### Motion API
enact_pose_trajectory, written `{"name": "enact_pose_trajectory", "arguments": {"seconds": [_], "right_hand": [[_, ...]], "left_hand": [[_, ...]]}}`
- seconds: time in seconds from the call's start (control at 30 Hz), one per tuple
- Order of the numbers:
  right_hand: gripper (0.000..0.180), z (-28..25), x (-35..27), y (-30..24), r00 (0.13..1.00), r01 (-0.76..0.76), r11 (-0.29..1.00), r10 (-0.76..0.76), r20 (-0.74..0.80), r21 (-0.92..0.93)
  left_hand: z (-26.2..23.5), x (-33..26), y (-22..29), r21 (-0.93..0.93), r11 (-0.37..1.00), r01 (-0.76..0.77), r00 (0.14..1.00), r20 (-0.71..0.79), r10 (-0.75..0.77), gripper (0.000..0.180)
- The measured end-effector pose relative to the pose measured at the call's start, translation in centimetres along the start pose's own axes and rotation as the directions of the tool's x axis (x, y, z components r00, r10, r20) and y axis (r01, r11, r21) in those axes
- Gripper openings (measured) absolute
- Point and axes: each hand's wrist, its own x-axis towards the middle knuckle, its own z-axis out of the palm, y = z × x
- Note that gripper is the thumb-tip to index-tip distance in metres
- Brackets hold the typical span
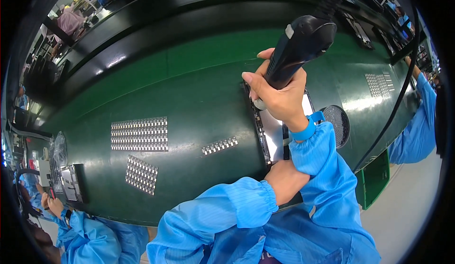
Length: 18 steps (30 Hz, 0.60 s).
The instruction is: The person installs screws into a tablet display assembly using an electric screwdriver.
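Note:
My right hand (284,93), with a blue wrist strap, wraps round a black electric screwdriver (296,51) hanging from a coiled cord. The tool slants down to the left, and its pale tip is over the left edge of an opened flat device (271,130) with a black frame and silver panels. At the near edge of that device lies my left hand (286,182). Its fingers are hidden beneath my right sleeve, which crosses over them. A short strip of small black-and-white parts (219,146) rests on the green bench left of the device.
Two sheets of small parts (140,134) lie further left. A round black dish (336,126) stands right of the device. A black cable (403,93) hangs at the right. Co-workers sit at both sides; the left one's hands (54,204) are near another device (71,183).

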Motion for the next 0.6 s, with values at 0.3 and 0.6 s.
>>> {"name": "enact_pose_trajectory", "arguments": {"seconds": [0.3, 0.6], "right_hand": [[0.032, -0.2, -0.1, -0.3, 0.995, -0.022, 0.999, 0.026, 0.096, -0.043], [0.040, -0.1, 0.3, -1.2, 0.991, 0.033, 0.995, -0.021, 0.131, -0.094]], "left_hand": [[-11.2, 0.4, 0.7, -0.003, 0.977, 0.211, 0.944, 0.262, -0.203, 0.023], [-16.9, 3.7, -0.2, 0.066, 0.996, 0.067, 0.720, -0.694, -0.003, 0.041]]}}
